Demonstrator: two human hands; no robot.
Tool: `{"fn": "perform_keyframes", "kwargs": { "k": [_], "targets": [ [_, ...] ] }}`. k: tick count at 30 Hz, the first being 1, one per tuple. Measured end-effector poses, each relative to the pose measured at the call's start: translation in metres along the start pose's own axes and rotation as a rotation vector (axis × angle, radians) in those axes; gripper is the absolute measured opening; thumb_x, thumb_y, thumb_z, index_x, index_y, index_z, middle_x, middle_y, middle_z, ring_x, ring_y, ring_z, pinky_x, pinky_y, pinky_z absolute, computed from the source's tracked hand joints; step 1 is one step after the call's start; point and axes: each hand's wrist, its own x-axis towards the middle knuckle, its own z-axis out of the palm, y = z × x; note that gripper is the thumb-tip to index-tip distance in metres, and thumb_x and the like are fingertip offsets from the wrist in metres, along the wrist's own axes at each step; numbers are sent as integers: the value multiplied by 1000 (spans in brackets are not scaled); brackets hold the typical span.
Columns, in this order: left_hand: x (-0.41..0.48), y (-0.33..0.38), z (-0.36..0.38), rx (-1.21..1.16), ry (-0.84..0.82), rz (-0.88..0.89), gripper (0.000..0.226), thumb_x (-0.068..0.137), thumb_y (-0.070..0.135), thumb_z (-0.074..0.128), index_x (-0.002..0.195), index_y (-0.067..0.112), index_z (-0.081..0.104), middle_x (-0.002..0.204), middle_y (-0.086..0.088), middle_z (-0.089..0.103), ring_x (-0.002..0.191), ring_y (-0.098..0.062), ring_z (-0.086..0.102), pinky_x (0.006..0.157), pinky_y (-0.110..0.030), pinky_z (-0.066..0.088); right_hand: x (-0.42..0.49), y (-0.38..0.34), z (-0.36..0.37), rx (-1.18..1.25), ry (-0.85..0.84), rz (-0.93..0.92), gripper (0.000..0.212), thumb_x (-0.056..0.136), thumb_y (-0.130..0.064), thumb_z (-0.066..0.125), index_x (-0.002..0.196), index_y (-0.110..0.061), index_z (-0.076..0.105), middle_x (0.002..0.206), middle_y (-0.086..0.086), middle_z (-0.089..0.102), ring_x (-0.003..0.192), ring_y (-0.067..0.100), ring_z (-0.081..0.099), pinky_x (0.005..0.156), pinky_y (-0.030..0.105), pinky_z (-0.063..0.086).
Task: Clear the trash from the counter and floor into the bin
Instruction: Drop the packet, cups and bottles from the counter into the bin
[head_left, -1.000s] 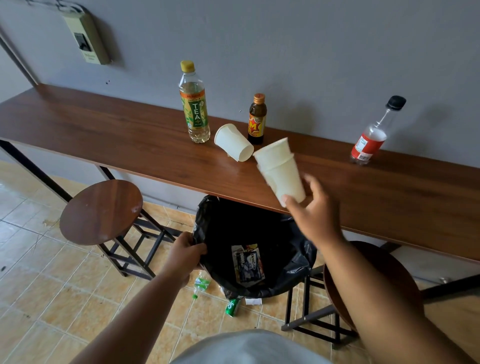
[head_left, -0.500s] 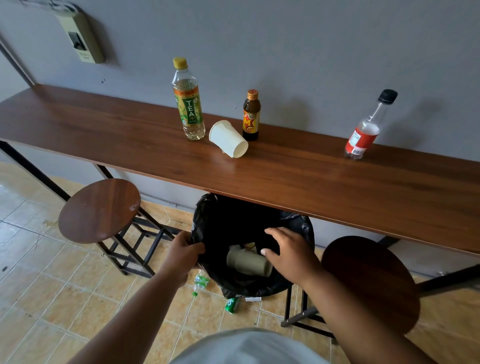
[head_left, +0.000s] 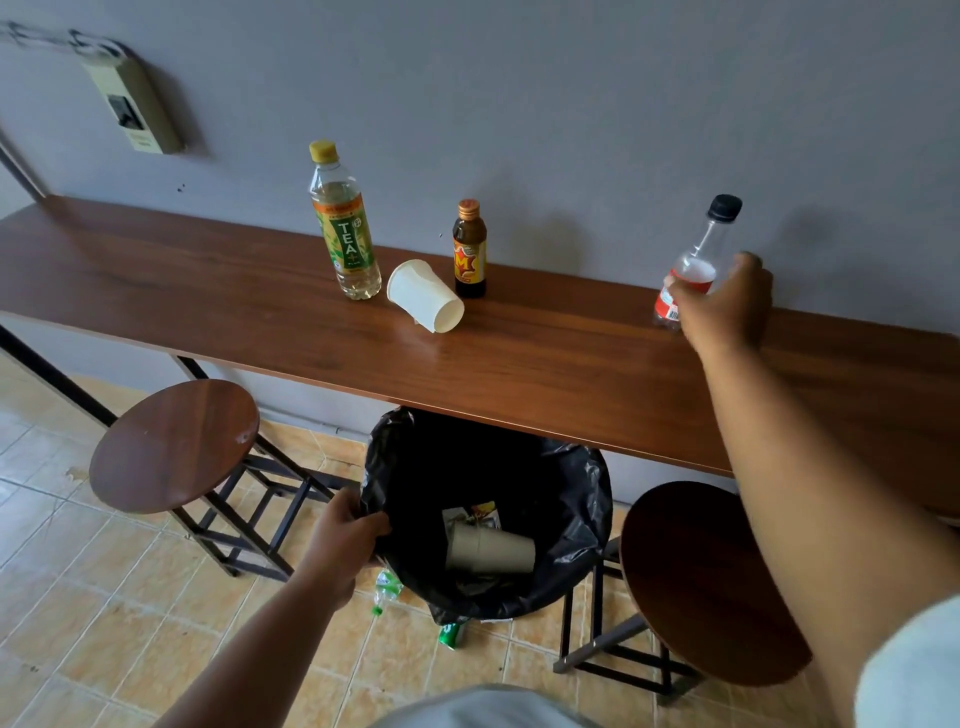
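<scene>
The black-lined bin (head_left: 582, 499) sits under the counter (head_left: 545, 374), stacked paper cups (head_left: 488, 548) lying inside. At its 9 o'clock rim the left hand (head_left: 343, 535) pinches the liner. At 2 o'clock the right hand (head_left: 724, 306), arm outstretched, wraps a red-labelled bottle (head_left: 698, 260). At 11 o'clock stands a "TEA" bottle (head_left: 345, 228), beside a tipped cup (head_left: 426, 296) and an "M" bottle (head_left: 470, 249).

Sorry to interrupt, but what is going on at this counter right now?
A person is clearing trash. The left hand holds the rim of the black-lined bin, which already has paper cups inside. The right hand wraps around the red-labelled bottle on the counter.
</scene>
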Motion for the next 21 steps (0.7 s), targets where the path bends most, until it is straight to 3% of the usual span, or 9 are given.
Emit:
{"fn": "perform_keyframes", "kwargs": {
  "k": [3, 8, 13, 17, 19, 21],
  "targets": [
    [0, -3, 2, 23, 15, -4, 27, 84, -13, 56, 110, -7, 52, 90, -23, 64, 69, -30, 67, 51, -35, 58, 15, 9, 12, -53, -151, 64, 79, 68, -41, 80, 131, -12, 43, 131, 15, 53, 118, 35, 53, 94, 41, 46],
    [2, -3, 2, 28, 20, -4, 29, 84, -12, 57, 112, -3, 54, 99, -28, 66, 74, -32, 69, 56, -38, 59, 14, 15, 19, -19, -124, 33, 54, 78, -25, 73, 125, -11, 50, 127, 15, 60, 116, 36, 57, 93, 40, 48],
    [2, -1, 4, 8, 35, -7, 27, 86, -12, 57, 110, 0, 55, 97, -23, 68, 72, -28, 71, 53, -33, 59, -44, -7, 7, 209, -164, -97, 51, 74, -31, 76, 118, -18, 56, 116, 8, 67, 103, 24, 64, 82, 27, 48],
    [3, -1, 0, -10, 28, -15, 30, 86, -10, 59, 113, 1, 55, 102, -25, 68, 78, -31, 72, 54, -32, 59, -134, -20, 5, 417, -503, -286, 48, 69, -37, 78, 112, -36, 57, 97, -5, 71, 84, 9, 67, 73, 24, 53],
    [3, -1, -4, -25, 29, -23, 31, 85, -10, 60, 113, 1, 55, 102, -24, 68, 78, -32, 72, 54, -32, 59, -177, -19, 8, 422, -684, -367, 48, 71, -30, 80, 114, -30, 59, 93, -7, 71, 79, 5, 66, 70, 20, 54],
    [4, -1, -8, -32, 31, -28, 33, 84, -10, 61, 114, 3, 56, 105, -24, 69, 85, -35, 73, 60, -37, 61, -211, -14, 18, 316, -817, -426, 54, 70, -36, 77, 120, -28, 59, 97, -9, 71, 82, 5, 66, 73, 21, 52]
  ]
}}
